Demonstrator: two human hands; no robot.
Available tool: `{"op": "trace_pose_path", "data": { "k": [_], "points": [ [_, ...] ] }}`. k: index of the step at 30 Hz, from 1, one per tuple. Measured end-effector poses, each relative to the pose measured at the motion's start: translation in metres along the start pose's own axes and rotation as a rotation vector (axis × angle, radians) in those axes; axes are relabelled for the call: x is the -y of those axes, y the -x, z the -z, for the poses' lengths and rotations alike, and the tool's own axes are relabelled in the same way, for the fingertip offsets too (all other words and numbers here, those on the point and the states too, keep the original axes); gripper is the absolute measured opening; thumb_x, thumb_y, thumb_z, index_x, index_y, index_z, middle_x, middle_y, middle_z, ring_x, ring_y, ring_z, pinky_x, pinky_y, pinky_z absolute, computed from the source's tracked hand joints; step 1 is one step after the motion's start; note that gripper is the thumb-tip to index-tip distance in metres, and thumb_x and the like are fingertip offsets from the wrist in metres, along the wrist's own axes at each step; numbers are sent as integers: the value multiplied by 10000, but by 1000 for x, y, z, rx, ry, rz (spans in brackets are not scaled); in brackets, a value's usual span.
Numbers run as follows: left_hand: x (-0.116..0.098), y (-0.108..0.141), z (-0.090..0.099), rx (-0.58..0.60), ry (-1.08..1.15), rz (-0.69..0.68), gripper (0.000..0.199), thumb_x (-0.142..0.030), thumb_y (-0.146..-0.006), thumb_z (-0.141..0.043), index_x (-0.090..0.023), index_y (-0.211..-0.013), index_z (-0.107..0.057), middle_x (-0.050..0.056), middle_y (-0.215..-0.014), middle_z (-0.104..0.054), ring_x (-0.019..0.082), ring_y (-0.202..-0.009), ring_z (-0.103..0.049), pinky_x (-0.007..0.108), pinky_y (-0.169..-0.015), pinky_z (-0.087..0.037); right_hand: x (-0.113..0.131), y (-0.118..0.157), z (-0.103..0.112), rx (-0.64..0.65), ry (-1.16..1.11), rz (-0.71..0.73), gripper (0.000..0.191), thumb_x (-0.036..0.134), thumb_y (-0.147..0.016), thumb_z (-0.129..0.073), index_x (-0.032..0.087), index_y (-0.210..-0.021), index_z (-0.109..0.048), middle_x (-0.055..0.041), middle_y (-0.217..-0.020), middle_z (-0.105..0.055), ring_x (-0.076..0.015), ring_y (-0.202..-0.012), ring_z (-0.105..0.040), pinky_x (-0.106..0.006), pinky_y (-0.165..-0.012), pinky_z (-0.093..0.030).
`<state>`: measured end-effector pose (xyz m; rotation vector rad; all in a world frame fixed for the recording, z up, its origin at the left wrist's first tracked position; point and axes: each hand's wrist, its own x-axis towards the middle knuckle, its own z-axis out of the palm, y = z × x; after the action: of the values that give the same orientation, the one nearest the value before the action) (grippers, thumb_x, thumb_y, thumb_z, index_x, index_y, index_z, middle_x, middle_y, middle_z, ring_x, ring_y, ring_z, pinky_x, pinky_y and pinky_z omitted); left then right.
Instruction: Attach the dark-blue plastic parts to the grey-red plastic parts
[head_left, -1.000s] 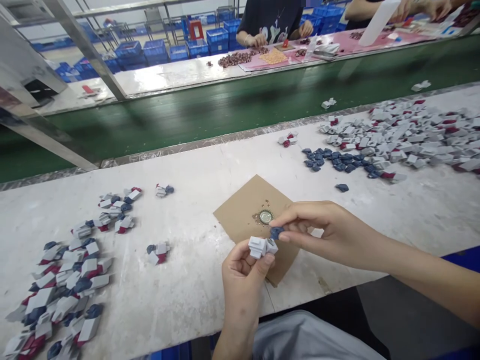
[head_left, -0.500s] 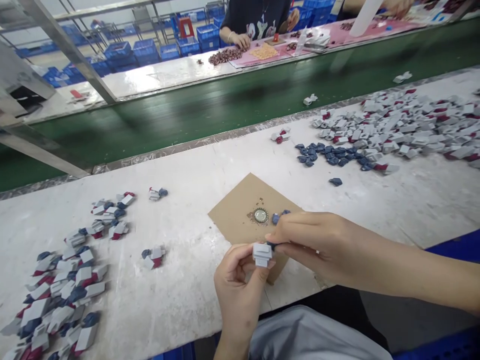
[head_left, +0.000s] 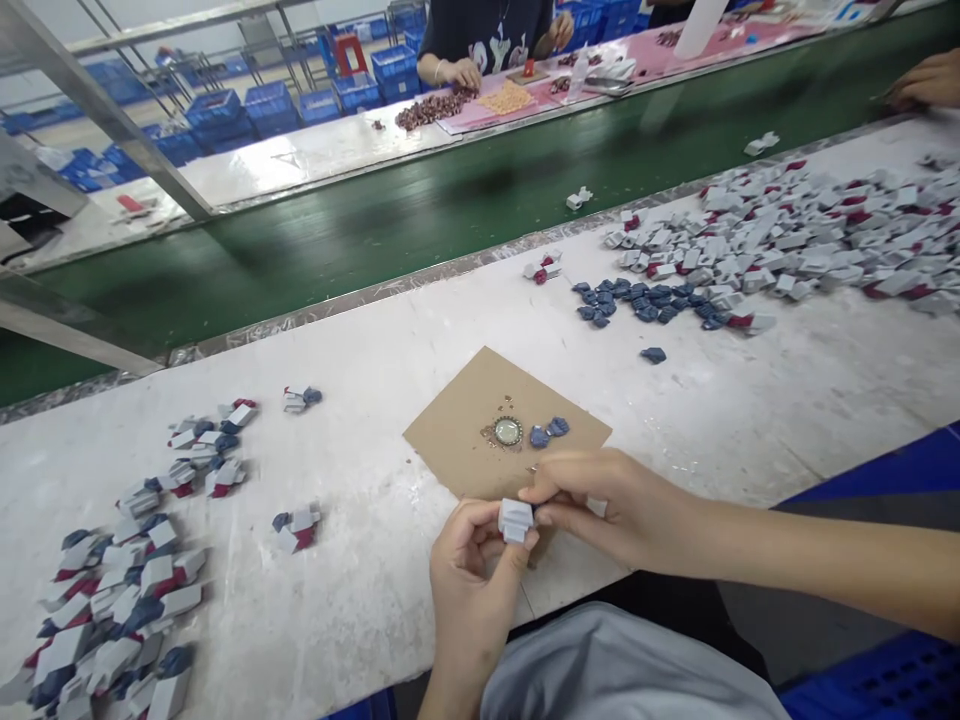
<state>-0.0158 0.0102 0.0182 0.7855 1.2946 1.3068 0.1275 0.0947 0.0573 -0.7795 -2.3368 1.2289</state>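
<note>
Between thumb and fingers, my left hand is closed on a small light-grey plastic block with stepped sides. My right hand pinches a small dark-blue piece against the block's right side; the fingers hide most of that piece. Both hands are over the near corner of a brown board on the table. On the board lies a round, ridged-rim dish with a pale centre and brown specks around it. Two loose blue pieces rest to its right.
Grey-and-maroon parts form a big pile at the right, beside loose dark-blue pieces. Joined grey, maroon and blue parts lie at the left. Beyond runs a green conveyor belt; a co-worker sits across it.
The view has shifted slightly, moving the scene left. My right hand has moved down off the blue pieces on the board, so both show fully. Another person's hand has appeared at the far right.
</note>
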Motion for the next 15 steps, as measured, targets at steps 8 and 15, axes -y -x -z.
{"op": "trace_pose_path", "data": {
  "k": [8, 15],
  "points": [
    [-14, 26, 24, -169, -43, 98, 92, -281, -781, -544, -218, -813, -484, 54, -997, -635, 180, -744, -634, 278, -596, -510, -21, 44, 12, -394, -189, -356, 186, 375, -808, -578, 196, -840, -615, -40, -755, -661, -143, -660, -594, -250, -558, -467],
    [-39, 8, 55, -276, 76, 117, 376, -497, -607, -638, -188, -817, -679, 40, -716, -628, 128, -454, -486, 248, -353, -394, -54, 63, 48, -543, 94, -519, 249, 453, -751, -608, 217, -681, -641, -25, -683, -665, -165, -592, -588, -282, -519, -454]
  ]
}}
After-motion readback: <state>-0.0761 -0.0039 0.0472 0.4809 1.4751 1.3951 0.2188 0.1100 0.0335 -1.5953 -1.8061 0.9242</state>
